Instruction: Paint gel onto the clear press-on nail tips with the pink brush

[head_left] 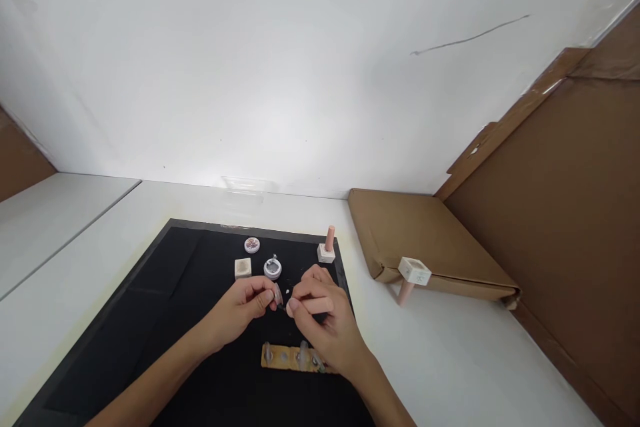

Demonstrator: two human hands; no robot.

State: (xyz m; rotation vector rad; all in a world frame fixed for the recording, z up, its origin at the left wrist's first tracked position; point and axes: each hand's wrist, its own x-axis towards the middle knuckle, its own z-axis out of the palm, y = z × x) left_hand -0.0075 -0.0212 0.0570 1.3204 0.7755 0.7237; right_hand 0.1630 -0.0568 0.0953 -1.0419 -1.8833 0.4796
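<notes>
Closest, a yellow strip (pixel 284 358) lies flat, maybe to keep its clear bits (pixel 303 354) tidy. The right hand's (pixel 336 330) fingers close round a pink stick (pixel 321 305), its end near a shiny piece (pixel 279 293). The left hand's (pixel 243 307) fingers pinch that piece, likely to steady it. Beyond, an open pot (pixel 273 269) sits near, probably for easy reach.

Extends left forearm (pixel 175 361) and right forearm (pixel 381 388) bare from the lower edge of the view, slanting both inward. Holds left hand (pixel 240 307) and right hand (pixel 336 328) close together but apart, with fingertips facing across a narrow gap. Pinches with left thumb and index finger, showing little of the other fingers. Grips between right thumb and bent fingers, turning the back of that hand outward.
</notes>
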